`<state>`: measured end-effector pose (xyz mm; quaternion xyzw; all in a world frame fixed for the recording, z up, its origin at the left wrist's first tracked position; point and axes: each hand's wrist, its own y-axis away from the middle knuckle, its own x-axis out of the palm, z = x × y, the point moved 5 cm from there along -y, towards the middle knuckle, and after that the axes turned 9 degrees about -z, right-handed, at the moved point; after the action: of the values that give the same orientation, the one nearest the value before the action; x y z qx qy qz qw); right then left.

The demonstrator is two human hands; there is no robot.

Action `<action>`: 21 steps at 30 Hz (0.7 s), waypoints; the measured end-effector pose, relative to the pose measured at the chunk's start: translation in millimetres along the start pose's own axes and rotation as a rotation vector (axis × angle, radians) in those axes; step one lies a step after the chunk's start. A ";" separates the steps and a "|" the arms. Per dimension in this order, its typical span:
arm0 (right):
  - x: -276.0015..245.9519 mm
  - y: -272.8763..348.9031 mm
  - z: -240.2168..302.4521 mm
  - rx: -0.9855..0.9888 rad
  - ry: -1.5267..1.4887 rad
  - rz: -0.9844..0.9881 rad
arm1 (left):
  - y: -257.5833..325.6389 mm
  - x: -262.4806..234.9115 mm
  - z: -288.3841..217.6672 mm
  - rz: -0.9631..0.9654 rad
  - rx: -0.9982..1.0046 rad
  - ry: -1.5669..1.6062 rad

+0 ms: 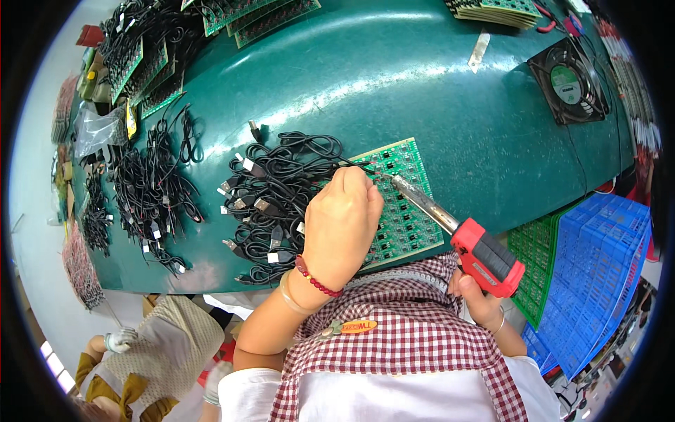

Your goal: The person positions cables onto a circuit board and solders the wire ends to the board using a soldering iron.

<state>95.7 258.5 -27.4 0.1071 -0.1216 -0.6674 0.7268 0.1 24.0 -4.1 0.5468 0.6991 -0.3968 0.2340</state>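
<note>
Circuit board point(410, 228) on green worktop point(485, 155); above the board, curled left-hand grip point(342, 219); right of it, right-hand grip point(479, 299) holding red soldering iron point(486, 259); left of it, black cables point(271, 186).

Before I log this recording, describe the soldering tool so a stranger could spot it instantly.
On the green table, find the circuit board nearest the checked apron. The soldering tool reaches over the board's right side; a red-and-black body and metal barrel set it apart from the black cables.

Bright glare streaks the green table point(506, 158); edges curve.
</note>
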 end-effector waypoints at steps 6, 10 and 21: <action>-1.3 1.4 -7.8 -0.037 0.075 0.033 | 0.4 1.3 0.4 0.004 0.016 -0.014; -3.7 6.6 -8.1 0.063 0.038 -0.018 | 0.8 2.3 1.0 0.004 0.010 -0.017; -1.4 4.3 -7.3 0.054 0.088 -0.020 | -0.5 1.4 0.7 -0.009 0.005 -0.025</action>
<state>102.0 260.2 -33.1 0.1571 -0.1064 -0.6659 0.7215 -0.9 24.2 -5.4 0.5394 0.6974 -0.4066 0.2396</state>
